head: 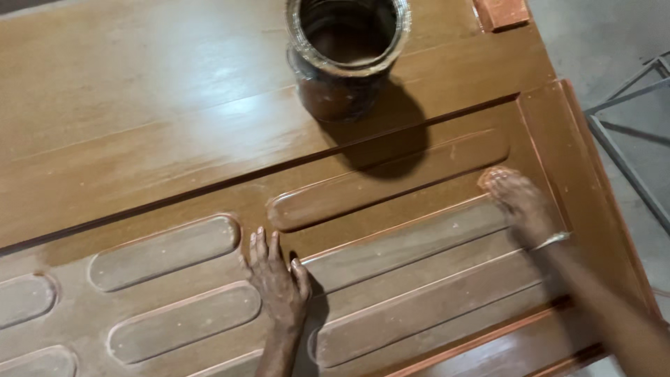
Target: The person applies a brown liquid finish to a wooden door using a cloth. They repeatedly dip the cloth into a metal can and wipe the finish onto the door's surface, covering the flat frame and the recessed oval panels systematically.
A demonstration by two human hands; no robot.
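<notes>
1. Head view: a large brown wooden door panel [174, 139] lies flat and fills most of the picture, with a smooth upper board and rows of raised, rounded slats lower down
2. The left hand [278, 279] rests palm down on the panel between the slats, fingers together and stretched out, holding nothing
3. The right hand [520, 202] is blurred; it lies on a slat near the panel's right edge with its fingertips touching the wood, and I cannot tell whether it grips anything
4. An open, stained tin [347, 56] stands upright on the smooth upper board, well apart from both hands, casting a shadow toward the slats
5. A small reddish block [501, 12] sits at the top right corner; a grey metal frame [628, 146] lies on the floor beside the panel
6. Judging by its size, the panel looks heavy and stiff; its finish looks smooth, perhaps slippery, so the outer edges seem the safest places to hold it
</notes>
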